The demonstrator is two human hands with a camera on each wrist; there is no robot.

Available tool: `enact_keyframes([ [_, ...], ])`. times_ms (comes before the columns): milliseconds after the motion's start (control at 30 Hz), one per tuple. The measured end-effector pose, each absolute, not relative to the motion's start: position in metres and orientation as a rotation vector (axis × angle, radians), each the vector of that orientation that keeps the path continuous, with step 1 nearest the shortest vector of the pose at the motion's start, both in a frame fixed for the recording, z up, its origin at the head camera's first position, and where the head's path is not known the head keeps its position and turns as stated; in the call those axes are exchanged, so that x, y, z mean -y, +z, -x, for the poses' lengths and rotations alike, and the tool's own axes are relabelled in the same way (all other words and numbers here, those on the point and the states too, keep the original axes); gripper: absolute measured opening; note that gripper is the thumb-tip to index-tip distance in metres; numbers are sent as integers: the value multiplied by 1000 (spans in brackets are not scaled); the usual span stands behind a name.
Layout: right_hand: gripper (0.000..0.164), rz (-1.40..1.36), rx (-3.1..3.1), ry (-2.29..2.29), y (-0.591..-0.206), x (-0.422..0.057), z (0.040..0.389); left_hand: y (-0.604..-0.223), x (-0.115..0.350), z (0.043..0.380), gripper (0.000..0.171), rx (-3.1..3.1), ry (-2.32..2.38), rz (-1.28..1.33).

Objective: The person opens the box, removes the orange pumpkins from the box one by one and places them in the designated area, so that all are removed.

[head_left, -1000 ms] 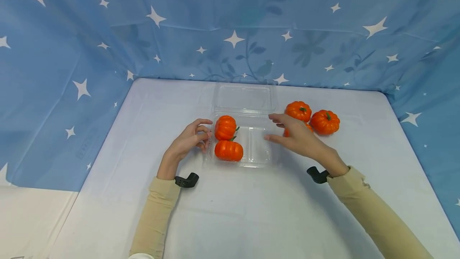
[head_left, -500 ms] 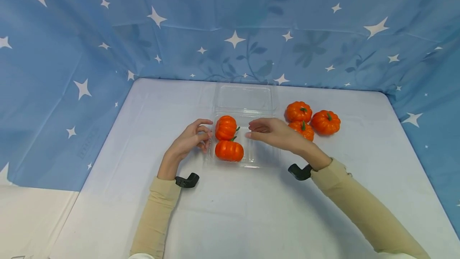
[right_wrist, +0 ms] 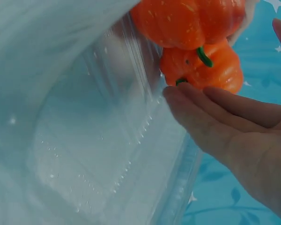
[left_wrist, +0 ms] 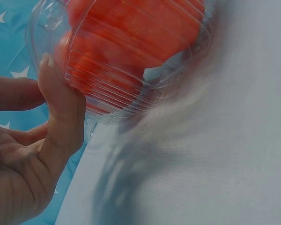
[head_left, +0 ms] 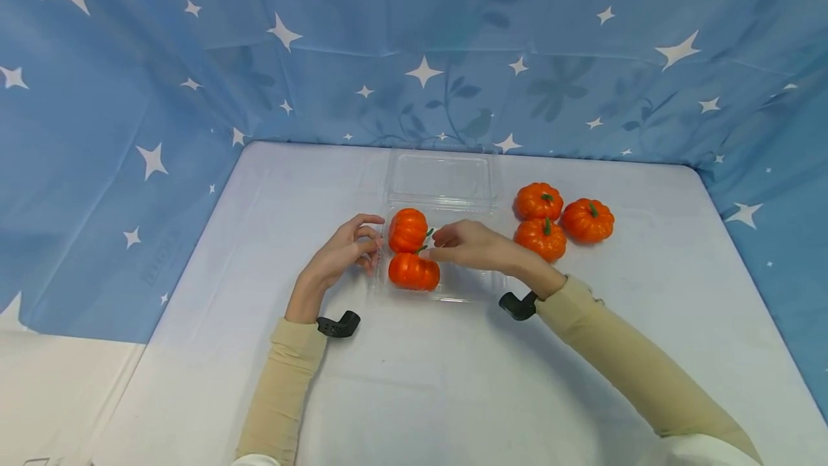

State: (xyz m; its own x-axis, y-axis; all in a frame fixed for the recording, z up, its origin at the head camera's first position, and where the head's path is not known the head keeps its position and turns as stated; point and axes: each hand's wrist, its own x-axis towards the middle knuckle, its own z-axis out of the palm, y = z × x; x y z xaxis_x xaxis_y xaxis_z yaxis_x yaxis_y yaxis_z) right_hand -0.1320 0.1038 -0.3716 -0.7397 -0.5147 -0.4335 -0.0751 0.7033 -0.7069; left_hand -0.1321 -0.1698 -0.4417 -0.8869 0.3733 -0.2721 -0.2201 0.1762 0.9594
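Observation:
In the head view, my left hand (head_left: 343, 254) is at the left edge of a clear plastic clamshell container (head_left: 462, 299), thumb and index finger spread along its rim. In the left wrist view its thumb (left_wrist: 58, 103) rests against the container's ribbed wall. Two small orange pumpkins with green stems, a far one (head_left: 407, 230) and a near one (head_left: 412, 272), lie in the container's left half. My right hand (head_left: 475, 247) is over the container, its fingertips right at their stems. In the right wrist view those fingers (right_wrist: 215, 110) are stretched out, overlapping the lower pumpkin.
Three more pumpkins sit right of the container: one at the back (head_left: 539, 201), one in front of it (head_left: 543, 239) and one farther right (head_left: 587, 221). The container's lid (head_left: 442, 177) lies folded back, toward a blue star-patterned curtain (head_left: 323, 56). White cloth covers the table (head_left: 414, 387).
My right hand has moved left from the container's right side to the pumpkins inside it, uncovering the front loose pumpkin. My left hand has stayed at the container's left edge.

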Motion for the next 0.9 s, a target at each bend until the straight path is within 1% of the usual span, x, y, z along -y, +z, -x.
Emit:
enact_keyframes([
  [67,68,437,-2271,-869,-372,-101,133,-442,170,132,49,-2006,1758,-141],
  [133,65,432,-2266,-833,-373,-98,134,-442,170,132,49,-2006,1758,-140],
  [300,48,464,-2247,-774,-375,-92,136,-442,170,133,50,-2004,1763,-140],
  [667,39,537,-2230,-777,-381,-87,135,-442,169,133,50,-1998,1770,-138],
  [900,40,539,-2225,-799,-380,-87,134,-441,169,133,50,-1998,1768,-133],
])
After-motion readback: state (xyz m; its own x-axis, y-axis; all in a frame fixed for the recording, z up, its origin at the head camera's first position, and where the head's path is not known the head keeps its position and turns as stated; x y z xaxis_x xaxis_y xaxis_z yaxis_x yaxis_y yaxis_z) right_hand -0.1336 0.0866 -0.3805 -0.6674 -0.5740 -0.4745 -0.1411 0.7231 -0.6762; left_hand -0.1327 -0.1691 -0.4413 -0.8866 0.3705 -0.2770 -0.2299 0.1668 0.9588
